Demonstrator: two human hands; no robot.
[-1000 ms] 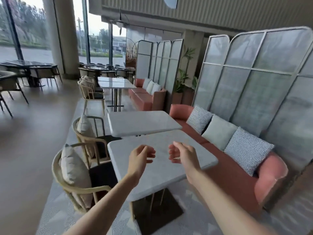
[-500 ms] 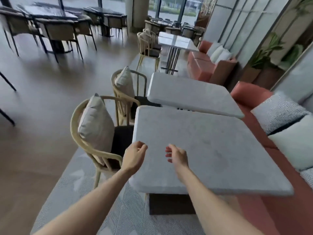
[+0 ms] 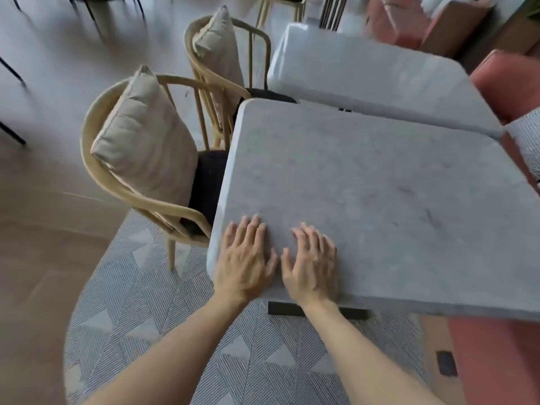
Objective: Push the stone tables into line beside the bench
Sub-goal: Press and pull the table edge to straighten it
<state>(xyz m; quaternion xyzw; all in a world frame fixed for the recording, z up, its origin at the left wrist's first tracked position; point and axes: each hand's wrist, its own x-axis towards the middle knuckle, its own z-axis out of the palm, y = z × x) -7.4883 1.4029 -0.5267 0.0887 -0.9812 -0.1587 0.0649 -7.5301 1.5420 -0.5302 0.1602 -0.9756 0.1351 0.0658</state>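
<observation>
Both hands lie flat on the near stone table point(image 3: 365, 200), at its near left corner: left hand point(image 3: 245, 261) and right hand point(image 3: 312, 264) side by side, fingers straight, holding nothing. The second stone table point(image 3: 374, 80) stands just behind, the pink bench point(image 3: 508, 83) on the right, two rattan chairs point(image 3: 122, 182) on the left.

Both bare forearms reach forward side by side from the near edge of the view, wrists roughly level. The left hand point(image 3: 247, 260) lies palm down, flat at the near left corner of the stone worktop point(image 3: 380, 200), its fingers point(image 3: 248, 226) straight and close together, pointing away from the body. The right hand point(image 3: 314, 266) lies flat just beside it, fingers slightly spread, thumb angled toward the left hand. The two thumbs are near each other but apart. Neither hand curls round the edge.
</observation>
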